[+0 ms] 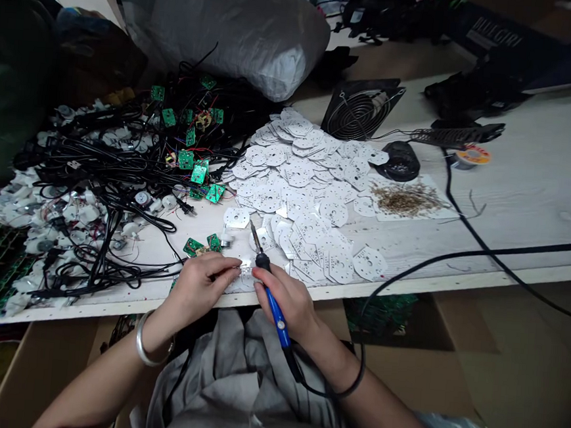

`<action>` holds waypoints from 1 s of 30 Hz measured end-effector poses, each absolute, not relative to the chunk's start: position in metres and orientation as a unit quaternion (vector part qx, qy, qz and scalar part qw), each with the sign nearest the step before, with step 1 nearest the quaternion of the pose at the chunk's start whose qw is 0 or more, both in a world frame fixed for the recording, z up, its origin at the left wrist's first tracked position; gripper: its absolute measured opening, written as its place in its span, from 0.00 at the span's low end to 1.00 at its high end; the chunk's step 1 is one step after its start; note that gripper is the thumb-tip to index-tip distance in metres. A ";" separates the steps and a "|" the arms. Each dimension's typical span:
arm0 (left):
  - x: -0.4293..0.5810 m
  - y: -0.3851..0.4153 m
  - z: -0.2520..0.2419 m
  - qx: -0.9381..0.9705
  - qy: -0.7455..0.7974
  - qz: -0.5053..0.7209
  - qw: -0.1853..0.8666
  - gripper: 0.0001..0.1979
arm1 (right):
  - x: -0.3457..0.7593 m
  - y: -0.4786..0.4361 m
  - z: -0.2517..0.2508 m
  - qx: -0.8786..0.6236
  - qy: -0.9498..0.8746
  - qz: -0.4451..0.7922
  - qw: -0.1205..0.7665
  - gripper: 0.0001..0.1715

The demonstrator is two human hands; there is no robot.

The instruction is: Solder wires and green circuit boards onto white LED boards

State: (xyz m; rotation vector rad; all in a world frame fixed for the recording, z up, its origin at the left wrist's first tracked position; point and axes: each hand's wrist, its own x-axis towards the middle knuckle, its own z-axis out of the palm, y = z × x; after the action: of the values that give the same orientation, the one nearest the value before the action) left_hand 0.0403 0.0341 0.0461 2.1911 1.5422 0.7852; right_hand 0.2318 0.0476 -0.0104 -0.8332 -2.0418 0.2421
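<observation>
My right hand (288,300) is wrapped round the blue handle of a soldering iron (277,315), its tip pointing up and away over the bench. At the bench's front edge my left hand (203,287) is closed in a pinch; what sits between thumb and fingertips is too small to make out. A white disc-shaped circuit board lies just beyond the fingertips, partly hidden by both hands. Close to the left hand are small green circuit boards (193,246) and a small whitish part (227,238). Beyond the iron's tip spreads a pile of white circuit boards (298,172).
Black cables (116,168) with green boards and white motor-like parts crowd the left. A fan (361,109), a solder spool (471,155) and a heap of thin brownish pieces (405,198) are to the right. The iron's black cord (425,257) crosses the bench's front edge.
</observation>
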 end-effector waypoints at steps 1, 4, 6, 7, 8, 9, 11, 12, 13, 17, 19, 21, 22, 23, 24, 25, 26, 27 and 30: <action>0.041 0.034 0.044 0.761 0.560 0.280 0.172 0.06 | 0.232 0.048 -0.010 -0.335 -0.824 0.100 0.446 0.11; 0.046 0.034 0.039 0.771 0.584 0.227 0.116 0.06 | 0.233 0.047 -0.011 -0.330 -0.822 0.113 0.450 0.12; 0.050 0.035 0.036 0.784 0.589 0.184 0.068 0.07 | 0.234 0.047 -0.011 -0.324 -0.821 0.126 0.453 0.13; 0.051 0.035 0.034 0.787 0.590 0.173 0.052 0.07 | 0.234 0.047 -0.012 -0.321 -0.821 0.132 0.454 0.14; 0.052 0.036 0.031 0.789 0.589 0.170 0.041 0.06 | 0.234 0.047 -0.013 -0.317 -0.821 0.138 0.454 0.14; 0.052 0.036 0.029 0.792 0.584 0.174 0.034 0.06 | 0.235 0.048 -0.013 -0.313 -0.821 0.143 0.455 0.15; 0.050 0.037 0.024 0.801 0.568 0.186 0.032 0.04 | 0.235 0.048 -0.014 -0.304 -0.821 0.150 0.459 0.17; 0.049 0.038 0.022 0.806 0.559 0.189 0.034 0.04 | 0.235 0.048 -0.014 -0.301 -0.820 0.149 0.464 0.18; 0.047 0.039 0.021 0.811 0.553 0.188 0.038 0.04 | 0.236 0.048 -0.014 -0.298 -0.817 0.146 0.471 0.19; 0.044 0.041 0.021 0.813 0.553 0.173 0.053 0.05 | 0.240 0.046 -0.011 -0.305 -0.792 0.181 0.496 0.19; 0.044 0.041 0.022 0.812 0.556 0.168 0.052 0.05 | 0.246 0.044 -0.009 -0.320 -0.760 0.250 0.507 0.18; 0.044 0.041 0.023 0.815 0.552 0.173 0.049 0.05 | 0.253 0.040 -0.007 -0.339 -0.719 0.303 0.526 0.18; 0.044 0.040 0.023 0.817 0.547 0.177 0.049 0.06 | 0.256 0.038 -0.006 -0.347 -0.703 0.313 0.536 0.17; 0.043 0.040 0.023 0.819 0.542 0.181 0.049 0.06 | 0.260 0.036 -0.005 -0.352 -0.693 0.311 0.547 0.16; 0.043 0.040 0.022 0.821 0.538 0.185 0.050 0.06 | 0.263 0.034 -0.004 -0.357 -0.689 0.303 0.554 0.15; 0.043 0.039 0.022 0.822 0.537 0.185 0.052 0.06 | 0.266 0.032 -0.003 -0.364 -0.688 0.296 0.554 0.14; 0.042 0.039 0.021 0.822 0.536 0.185 0.054 0.06 | 0.267 0.030 -0.003 -0.372 -0.687 0.293 0.551 0.13; 0.042 0.039 0.020 0.822 0.537 0.184 0.055 0.06 | 0.268 0.028 -0.003 -0.382 -0.685 0.294 0.546 0.13; 0.042 0.039 0.019 0.821 0.539 0.182 0.056 0.06 | 0.267 0.022 -0.004 -0.425 -0.668 0.317 0.521 0.12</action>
State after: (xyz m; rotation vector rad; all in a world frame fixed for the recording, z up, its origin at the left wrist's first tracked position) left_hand 0.0416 0.0389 0.0194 2.4907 1.6344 0.5536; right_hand 0.2668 0.0223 -0.0044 -1.0196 -1.6019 0.7597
